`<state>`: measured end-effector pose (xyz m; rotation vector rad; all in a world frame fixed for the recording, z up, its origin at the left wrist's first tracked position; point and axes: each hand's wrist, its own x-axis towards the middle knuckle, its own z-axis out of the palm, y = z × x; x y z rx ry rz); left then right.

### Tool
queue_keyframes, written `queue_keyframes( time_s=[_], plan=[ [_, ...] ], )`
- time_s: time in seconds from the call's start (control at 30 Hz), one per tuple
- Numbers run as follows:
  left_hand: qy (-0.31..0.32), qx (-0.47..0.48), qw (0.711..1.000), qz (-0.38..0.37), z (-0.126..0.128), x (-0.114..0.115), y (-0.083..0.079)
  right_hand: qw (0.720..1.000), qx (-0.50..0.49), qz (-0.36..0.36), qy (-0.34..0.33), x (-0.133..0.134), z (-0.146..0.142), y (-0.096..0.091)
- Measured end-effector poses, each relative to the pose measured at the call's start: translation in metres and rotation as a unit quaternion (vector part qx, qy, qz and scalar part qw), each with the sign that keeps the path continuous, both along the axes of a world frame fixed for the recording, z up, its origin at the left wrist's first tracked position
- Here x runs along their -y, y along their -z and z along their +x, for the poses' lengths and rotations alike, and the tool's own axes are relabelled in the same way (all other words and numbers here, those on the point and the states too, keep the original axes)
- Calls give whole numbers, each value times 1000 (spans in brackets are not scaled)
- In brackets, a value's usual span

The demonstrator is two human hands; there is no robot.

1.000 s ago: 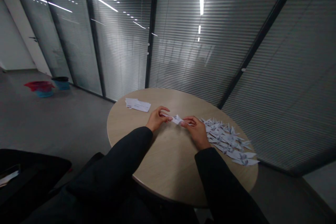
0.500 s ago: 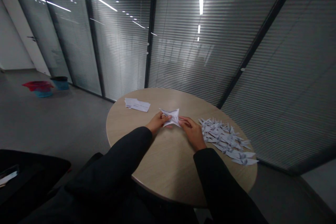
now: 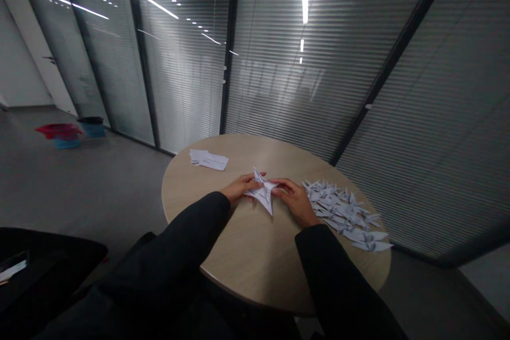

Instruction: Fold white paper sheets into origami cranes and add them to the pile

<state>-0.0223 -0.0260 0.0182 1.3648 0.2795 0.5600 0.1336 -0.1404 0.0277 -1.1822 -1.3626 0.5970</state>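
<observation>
Between my hands, above the round table, is a sheet of white paper (image 3: pixel 264 195) with printed lines, partly folded into a four-pointed star shape with curved edges. My left hand (image 3: pixel 239 188) grips its left side, thumb lying on top and fingers beneath. At the right corner, my right hand (image 3: pixel 294 199) pinches the paper between thumb and fingers. Just right of that hand lies a pile of folded paper cranes (image 3: pixel 338 207). Toward the back left of the table rests a small stack of flat white paper slips (image 3: pixel 209 160).
The round wooden table (image 3: pixel 247 255) stands close to a glass partition with blinds (image 3: pixel 279 90). On the floor at left are a bin with a red liner (image 3: pixel 59 133) and a blue bin (image 3: pixel 92 127). A dark seat (image 3: pixel 51 260) is at lower left.
The paper has been turned between my fingers: its points now face up, down, left and right rather than sitting at the corners. Both hands have shifted only slightly.
</observation>
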Motion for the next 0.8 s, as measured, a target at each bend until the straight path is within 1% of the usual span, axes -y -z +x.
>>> queue_keyframes(
  time_s=[0.13,0.23,0.3,0.33,0.4,0.5,0.57,0.63,0.8],
  plan=[
    [0,0,1000,-26,0,0,-1,999,17,-9,28,1,-1,-3],
    [-50,11,997,-54,-1,1,-4,999,21,-3,42,0,0,-2],
    [-84,40,993,-71,-2,1,-6,997,16,14,73,-1,2,0],
    [-89,59,991,-74,-3,0,-6,995,13,23,94,-2,3,1],
    [-82,98,990,-61,-3,-2,-6,990,10,32,137,-3,6,2],
    [-74,121,990,3,-3,-8,-4,985,7,43,170,-4,9,3],
    [-85,119,988,45,-1,-12,-1,984,5,48,173,-4,10,4],
    [-101,112,986,67,1,-15,0,984,4,46,172,-4,9,4],
    [-139,88,984,66,3,-16,0,985,-9,24,169,-5,9,5]
  ],
)
